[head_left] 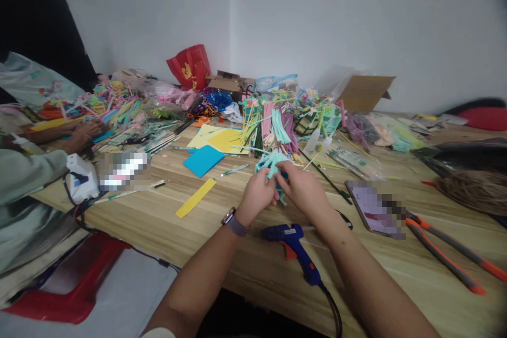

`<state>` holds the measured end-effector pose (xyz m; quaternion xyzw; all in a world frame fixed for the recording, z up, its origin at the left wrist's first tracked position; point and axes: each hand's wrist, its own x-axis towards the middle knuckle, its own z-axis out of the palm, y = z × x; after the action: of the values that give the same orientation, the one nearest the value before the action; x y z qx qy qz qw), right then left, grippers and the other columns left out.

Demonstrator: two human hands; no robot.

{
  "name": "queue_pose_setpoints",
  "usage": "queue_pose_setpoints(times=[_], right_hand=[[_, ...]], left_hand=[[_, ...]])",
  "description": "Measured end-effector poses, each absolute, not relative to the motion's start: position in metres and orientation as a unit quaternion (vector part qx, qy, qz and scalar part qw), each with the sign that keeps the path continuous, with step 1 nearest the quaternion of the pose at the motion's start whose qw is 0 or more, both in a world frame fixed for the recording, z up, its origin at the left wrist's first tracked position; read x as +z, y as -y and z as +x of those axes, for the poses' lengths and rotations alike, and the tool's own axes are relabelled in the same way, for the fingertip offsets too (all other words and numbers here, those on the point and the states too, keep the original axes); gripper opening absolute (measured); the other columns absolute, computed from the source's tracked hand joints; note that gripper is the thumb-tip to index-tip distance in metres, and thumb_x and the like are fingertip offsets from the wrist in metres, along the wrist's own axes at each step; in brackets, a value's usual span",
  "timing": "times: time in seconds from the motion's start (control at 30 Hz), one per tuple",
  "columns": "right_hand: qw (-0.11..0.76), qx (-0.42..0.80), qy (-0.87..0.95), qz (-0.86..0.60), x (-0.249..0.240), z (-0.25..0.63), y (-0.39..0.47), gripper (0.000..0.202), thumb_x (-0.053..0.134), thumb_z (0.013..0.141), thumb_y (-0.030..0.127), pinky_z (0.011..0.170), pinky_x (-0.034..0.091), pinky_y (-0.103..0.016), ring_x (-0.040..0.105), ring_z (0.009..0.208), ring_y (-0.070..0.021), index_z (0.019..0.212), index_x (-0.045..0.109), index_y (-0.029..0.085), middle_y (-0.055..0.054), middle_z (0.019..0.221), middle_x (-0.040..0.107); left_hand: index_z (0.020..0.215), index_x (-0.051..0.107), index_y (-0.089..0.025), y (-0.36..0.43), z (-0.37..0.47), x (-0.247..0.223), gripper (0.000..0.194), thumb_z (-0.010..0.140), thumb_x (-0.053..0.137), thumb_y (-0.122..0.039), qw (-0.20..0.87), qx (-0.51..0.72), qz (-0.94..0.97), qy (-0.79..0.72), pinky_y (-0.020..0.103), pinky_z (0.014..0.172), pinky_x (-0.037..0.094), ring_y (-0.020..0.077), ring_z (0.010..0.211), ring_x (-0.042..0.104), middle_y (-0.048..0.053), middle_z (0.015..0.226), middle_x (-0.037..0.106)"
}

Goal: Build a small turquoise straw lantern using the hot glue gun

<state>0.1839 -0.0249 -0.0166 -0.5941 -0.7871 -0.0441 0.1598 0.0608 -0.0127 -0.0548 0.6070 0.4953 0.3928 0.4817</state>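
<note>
My left hand [259, 193], with a watch [229, 216] on its wrist, is closed around the near side of a mint-green bundle of fuzzy stems [273, 161]. My right hand [301, 185] grips the same bundle from the right, thumb and fingers bent in towards the left hand. Some blue shows under the mint stems, and a loose end hangs below the fingers. Between my forearms lies a blue glue gun [295, 245] with an orange trigger. A yellow strip [196, 198] and a blue square sheet [204, 160] rest to the left of my hands.
Pink, mint and purple stems [279, 124] are heaped behind my hands. On the right are a phone [372, 208] and orange-handled pliers [447, 248]. A white power strip [81, 177] stands left, where another person's hand [85, 132] works. A red bag [190, 66] and cardboard box [366, 95] stand behind.
</note>
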Motion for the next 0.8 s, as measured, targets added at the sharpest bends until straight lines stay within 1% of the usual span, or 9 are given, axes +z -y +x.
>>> queue_pose_setpoints(times=[0.1,0.27,0.57,0.67,0.8], right_hand=[[0.153,-0.051,0.784,-0.600,-0.0160,0.1832,0.0251,0.028,0.045,0.093,0.027,0.060,0.038,-0.029,0.070,0.080,-0.0257,0.117,0.056,0.016,-0.011,0.099,0.074],[0.166,-0.041,0.783,-0.598,-0.0170,0.1838,0.0239,0.028,0.046,0.093,0.027,0.060,0.038,-0.028,0.069,0.081,-0.0246,0.117,0.056,0.016,-0.011,0.100,0.074],[0.146,-0.041,0.786,-0.599,-0.0167,0.1833,0.0232,0.028,0.043,0.094,0.025,0.057,0.035,-0.027,0.068,0.075,-0.0232,0.118,0.053,0.015,-0.012,0.095,0.074],[0.143,-0.041,0.784,-0.602,-0.0168,0.1837,0.0226,0.028,0.043,0.094,0.025,0.058,0.035,-0.027,0.068,0.077,-0.0238,0.118,0.052,0.015,-0.012,0.097,0.073],[0.161,-0.016,0.787,-0.596,-0.0163,0.1865,0.0217,0.026,0.043,0.093,0.024,0.060,0.036,-0.027,0.068,0.081,-0.0244,0.116,0.052,0.016,-0.011,0.096,0.073]], left_hand=[[0.094,0.047,-0.019,0.0128,0.0608,-0.0531,0.006,0.089,0.043,-0.021,0.486,0.395,0.604,-0.493,0.015,0.037,0.034,0.0079,0.035,0.050,-0.009,0.046,0.052],[0.102,0.047,-0.018,0.0118,0.0600,-0.0544,0.016,0.086,0.045,-0.017,0.508,0.394,0.594,-0.484,0.016,0.037,0.034,0.0079,0.035,0.050,-0.009,0.048,0.053],[0.099,0.049,-0.017,0.0090,0.0592,-0.0584,0.012,0.087,0.045,-0.019,0.508,0.405,0.597,-0.471,0.015,0.038,0.033,0.0073,0.035,0.049,-0.009,0.047,0.053],[0.097,0.049,-0.017,0.0095,0.0591,-0.0563,0.011,0.087,0.046,-0.020,0.510,0.401,0.596,-0.473,0.015,0.037,0.034,0.0073,0.035,0.049,-0.009,0.046,0.053],[0.089,0.051,-0.017,0.0097,0.0582,-0.0529,0.008,0.088,0.045,-0.023,0.498,0.398,0.608,-0.472,0.015,0.038,0.034,0.0064,0.034,0.048,-0.008,0.046,0.053]])
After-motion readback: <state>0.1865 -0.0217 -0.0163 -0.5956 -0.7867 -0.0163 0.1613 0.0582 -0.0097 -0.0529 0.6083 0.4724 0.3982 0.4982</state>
